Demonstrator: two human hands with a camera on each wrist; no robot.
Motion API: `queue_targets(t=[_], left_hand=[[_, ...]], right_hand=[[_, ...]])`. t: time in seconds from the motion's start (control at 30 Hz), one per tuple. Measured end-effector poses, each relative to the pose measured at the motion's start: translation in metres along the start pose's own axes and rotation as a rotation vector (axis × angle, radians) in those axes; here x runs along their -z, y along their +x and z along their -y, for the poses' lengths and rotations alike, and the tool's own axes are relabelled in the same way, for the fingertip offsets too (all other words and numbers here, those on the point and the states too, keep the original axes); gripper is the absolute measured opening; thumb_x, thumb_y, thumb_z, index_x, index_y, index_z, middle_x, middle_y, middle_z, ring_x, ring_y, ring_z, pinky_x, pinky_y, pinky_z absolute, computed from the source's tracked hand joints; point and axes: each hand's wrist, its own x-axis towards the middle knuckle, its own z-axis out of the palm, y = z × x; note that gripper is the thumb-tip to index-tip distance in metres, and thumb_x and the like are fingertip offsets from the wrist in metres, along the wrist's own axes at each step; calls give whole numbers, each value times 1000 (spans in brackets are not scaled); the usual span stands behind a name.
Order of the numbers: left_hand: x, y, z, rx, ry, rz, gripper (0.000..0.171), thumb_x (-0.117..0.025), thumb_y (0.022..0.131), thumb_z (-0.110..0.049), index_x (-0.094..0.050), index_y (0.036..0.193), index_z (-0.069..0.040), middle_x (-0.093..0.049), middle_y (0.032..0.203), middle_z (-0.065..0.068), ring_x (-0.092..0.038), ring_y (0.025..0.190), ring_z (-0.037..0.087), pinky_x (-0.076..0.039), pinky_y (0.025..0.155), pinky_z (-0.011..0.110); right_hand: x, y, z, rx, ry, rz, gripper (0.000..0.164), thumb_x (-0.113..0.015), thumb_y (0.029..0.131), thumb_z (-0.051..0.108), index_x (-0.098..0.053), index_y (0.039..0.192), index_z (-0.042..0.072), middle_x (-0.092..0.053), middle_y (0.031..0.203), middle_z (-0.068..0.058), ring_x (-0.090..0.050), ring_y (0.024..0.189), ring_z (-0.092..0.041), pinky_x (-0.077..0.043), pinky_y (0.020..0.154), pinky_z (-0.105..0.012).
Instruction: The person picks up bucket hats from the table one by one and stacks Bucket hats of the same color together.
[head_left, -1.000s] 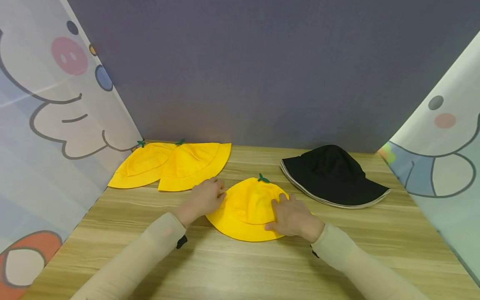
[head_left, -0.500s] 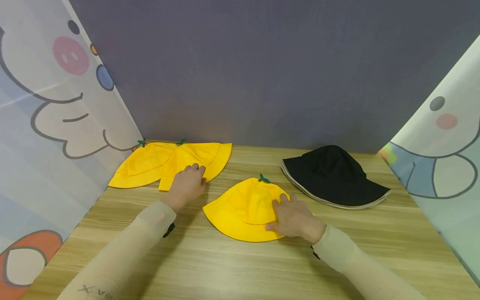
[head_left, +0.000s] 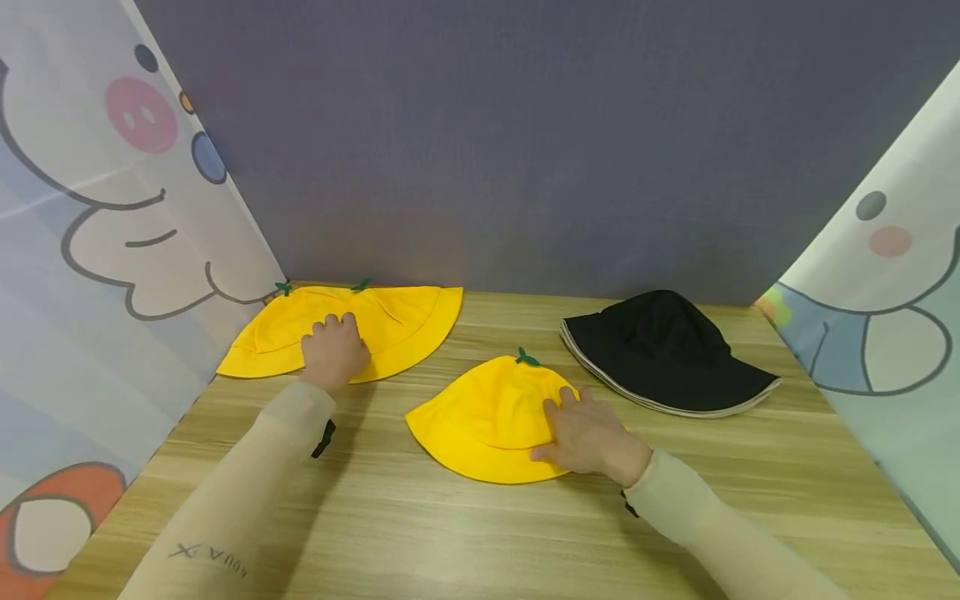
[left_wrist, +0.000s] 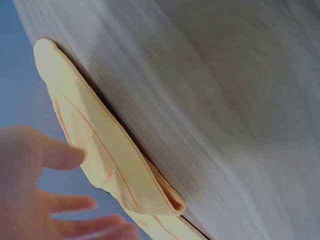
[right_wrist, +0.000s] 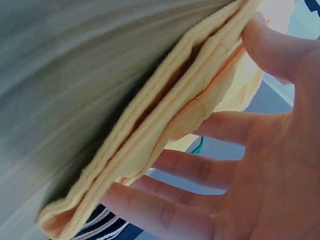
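A yellow bucket hat (head_left: pixel 487 412) with a green sprout on top lies flat on the table's middle. My right hand (head_left: pixel 592 437) rests on its right side; in the right wrist view the fingers (right_wrist: pixel 175 167) are nearly straight and spread against the layered yellow brim (right_wrist: pixel 150 125). Farther back on the left, a yellow hat (head_left: pixel 266 346) lies partly under another yellow hat (head_left: pixel 420 321). Over these two is my left hand (head_left: pixel 333 354). In the left wrist view its spread fingers (left_wrist: pixel 65 155) are beside a yellow hat (left_wrist: pixel 107 150), gripping nothing; contact is unclear.
Black bucket hats (head_left: pixel 660 358), stacked with pale-edged brims, lie at the right rear of the wooden table (head_left: pixel 420 533). A grey panel (head_left: pixel 525 150) stands behind, and cartoon-printed walls (head_left: pixel 97 250) rise at both sides.
My left hand has left the front yellow hat and moved left and back over the two rear yellow hats. My right hand stays on the front hat.
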Motion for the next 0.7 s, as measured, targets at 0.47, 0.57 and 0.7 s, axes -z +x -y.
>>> queue_targets(t=[0.47,0.57,0.7], left_hand=[[5,5,15,209,-198,321,65,-47,87,-51,-47,116,8,-37,107,31,-44,88,40,-42,73,50],[4,6,16,225,-231,310,73,-50,86,-53,-39,121,11,-34,110,34,-44,89,40,-43,74,49],[5,7,18,234,-323,296,81,-56,85,-48,-24,127,13,-30,117,38,-42,94,44,-41,79,52]], right_hand=[[-3,0,-3,10,-13,-16,81,-51,79,68,-45,133,7,-39,133,-20,-39,112,-40,-43,80,-48],[-3,0,-3,6,-10,-13,82,-51,79,68,-44,133,8,-38,133,-20,-39,112,-39,-43,79,-48],[-3,-1,-3,9,-10,-15,81,-51,79,68,-44,133,8,-38,133,-20,-39,112,-39,-43,79,-47]])
